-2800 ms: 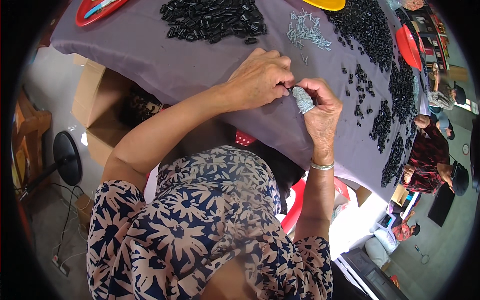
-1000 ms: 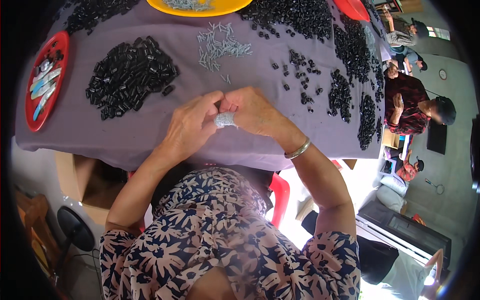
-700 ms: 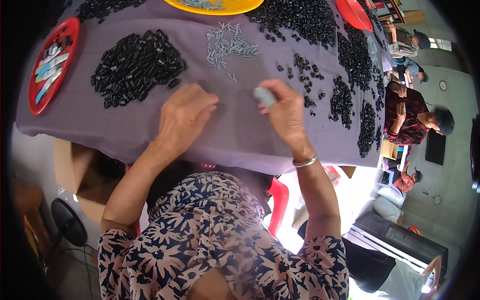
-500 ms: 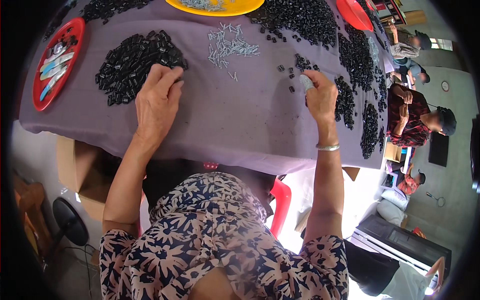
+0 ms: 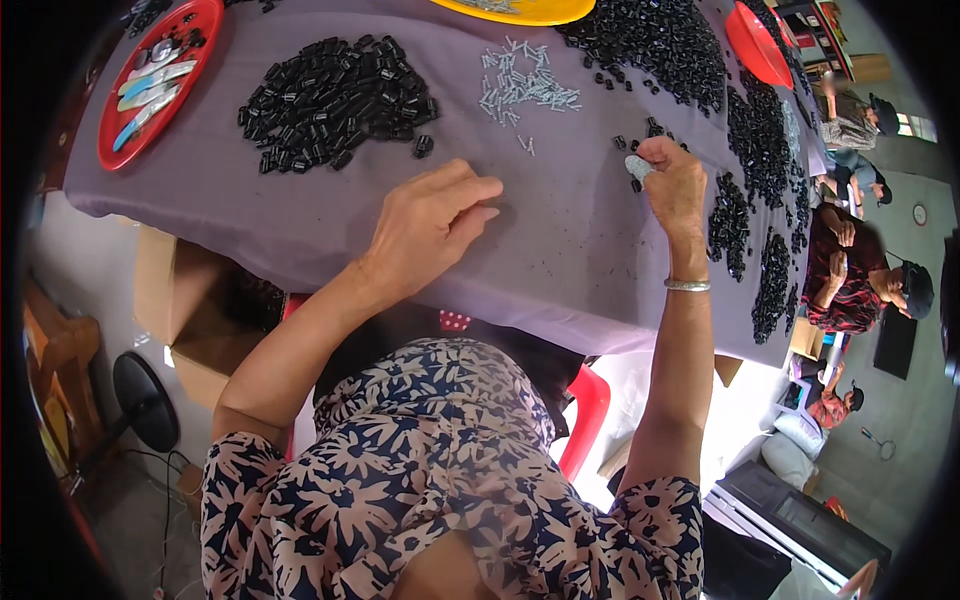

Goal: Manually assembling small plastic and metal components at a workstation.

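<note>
My left hand [image 5: 430,225] is over the bare cloth, right of and below a pile of small black plastic pieces [image 5: 335,105]. Its thumb and forefinger stand apart with nothing visible between them. A single black piece [image 5: 423,146] lies just off that pile. My right hand [image 5: 675,190] is curled closed, a whitish speckled cover [image 5: 637,168] on its thumb. What its fingers hold, if anything, is hidden. A few loose black pieces [image 5: 655,128] lie beside it. Between the hands, farther off, small silvery metal pins [image 5: 525,82] are scattered.
A purple-grey cloth [image 5: 570,270] covers the table. At the left sits a red tray [image 5: 190,95] with blue-and-white handled tools. A yellow dish [image 5: 520,12] and red basin [image 5: 760,45] stand at the back. More black pieces [image 5: 640,55] spread at far right. Other people [image 5: 850,270] work beyond.
My left hand has left the black pile and moved right, its thumb and forefinger now apart. My right hand remains closed near the loose black pieces. The whole view has shifted.
</note>
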Tool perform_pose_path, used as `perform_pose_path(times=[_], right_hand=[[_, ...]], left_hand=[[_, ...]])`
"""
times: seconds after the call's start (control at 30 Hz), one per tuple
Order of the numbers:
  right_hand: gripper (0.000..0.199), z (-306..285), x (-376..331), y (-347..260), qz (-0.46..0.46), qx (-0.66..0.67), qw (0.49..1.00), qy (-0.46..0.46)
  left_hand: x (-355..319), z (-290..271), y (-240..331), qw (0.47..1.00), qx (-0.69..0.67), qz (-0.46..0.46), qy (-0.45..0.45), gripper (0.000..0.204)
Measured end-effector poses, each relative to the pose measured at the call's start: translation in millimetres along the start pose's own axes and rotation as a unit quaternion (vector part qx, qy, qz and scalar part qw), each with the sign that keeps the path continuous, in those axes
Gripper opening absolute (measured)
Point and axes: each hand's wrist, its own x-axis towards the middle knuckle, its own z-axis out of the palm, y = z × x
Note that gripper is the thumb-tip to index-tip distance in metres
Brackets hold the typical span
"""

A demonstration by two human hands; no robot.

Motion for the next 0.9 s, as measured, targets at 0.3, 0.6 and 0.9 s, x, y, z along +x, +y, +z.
perform_pose_path(times=[0.3, 0.6, 0.9], right_hand=[[0.012, 40, -86, -99, -0.095, 0.270, 0.953, -0.103], [0.016, 52, -102, -99, -0.065, 0.336, 0.932, -0.121], [0.016, 44, -28, -76, -0.115, 0.179, 0.971, -0.106]], left_hand=[[2, -6, 1, 0.986, -0.154, -0.062, 0.016, 0.031], [3, -7, 2, 0.992, -0.107, -0.058, -0.032, 0.038], [4, -3, -5, 0.989, 0.126, 0.080, -0.007, 0.022]])
